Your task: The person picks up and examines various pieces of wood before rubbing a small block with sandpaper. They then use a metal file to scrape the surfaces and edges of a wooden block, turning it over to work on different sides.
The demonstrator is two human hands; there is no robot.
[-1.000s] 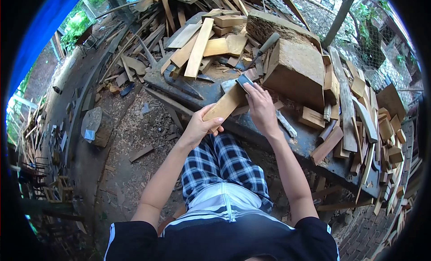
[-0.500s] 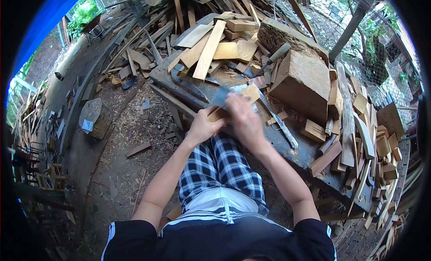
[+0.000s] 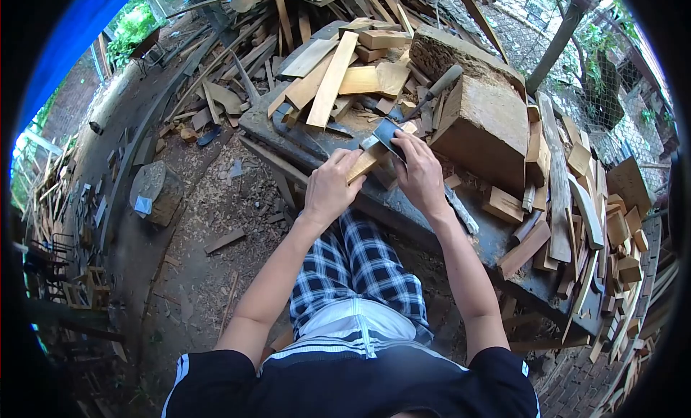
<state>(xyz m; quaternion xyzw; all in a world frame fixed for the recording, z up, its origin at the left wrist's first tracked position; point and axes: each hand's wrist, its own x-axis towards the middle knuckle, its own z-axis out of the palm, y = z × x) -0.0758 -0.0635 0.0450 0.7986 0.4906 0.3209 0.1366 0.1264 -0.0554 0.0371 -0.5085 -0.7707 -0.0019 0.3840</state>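
My left hand (image 3: 331, 186) is closed around a small pale wooden block (image 3: 368, 161), held just above the near edge of the workbench. Pinched in my right hand (image 3: 421, 172) is a dark blue-grey sheet (image 3: 387, 132) that looks like sandpaper. It lies against the far part of the block, with my right thumb and fingers around it. Beyond my hands, a grey-handled tool (image 3: 446, 80) leans among wood scraps. A long narrow tool (image 3: 461, 211) on the bench is partly hidden behind my right hand and wrist.
A large wooden block (image 3: 484, 134) stands on the workbench (image 3: 417, 215), right of my hands. Boards (image 3: 332, 80) are heaped at the back, and many offcuts (image 3: 622, 238) are stacked right. A stump (image 3: 157, 193) stands left on the shaving-strewn ground.
My right hand, blurred before, has moved right with the dark sheet, from the near part of the block to its far part. My left hand has shifted slightly and shows more of its back.
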